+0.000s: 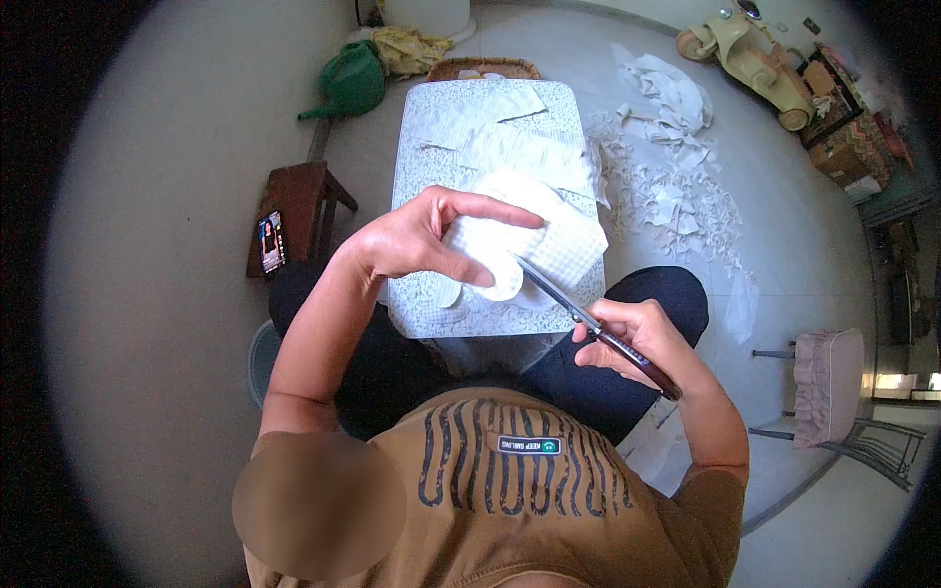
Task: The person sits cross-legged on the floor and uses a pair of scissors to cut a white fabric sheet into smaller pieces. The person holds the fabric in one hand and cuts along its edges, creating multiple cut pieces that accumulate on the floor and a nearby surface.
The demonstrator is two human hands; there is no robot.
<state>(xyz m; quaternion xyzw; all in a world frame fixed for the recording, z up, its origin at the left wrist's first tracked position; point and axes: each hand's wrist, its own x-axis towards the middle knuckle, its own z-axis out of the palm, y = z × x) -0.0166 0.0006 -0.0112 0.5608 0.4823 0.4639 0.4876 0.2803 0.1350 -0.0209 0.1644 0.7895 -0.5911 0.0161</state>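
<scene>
My left hand [434, 239] grips a piece of white checked fabric [570, 253], thumb near its rounded lower edge and index finger stretched across the top. In my right hand [632, 331] is a pair of scissors [553, 289] with dark handles. Their blades reach up to the left and meet the fabric beside the rounded part; glare hides how far they enter it. Below the held fabric, cut pieces with rounded edges [445, 294] lie on a small speckled table [507, 323] between my knees. Further back on it are ragged-edged white fabric pieces [529, 151].
White fabric scraps [673, 173] cover the floor right of the table. A woven tray [485, 67] sits behind it. To the left are a wooden stool [300, 195] bearing a lit phone [271, 242] and a green watering can [356, 81]. A cushioned chair [827, 386] stands at right.
</scene>
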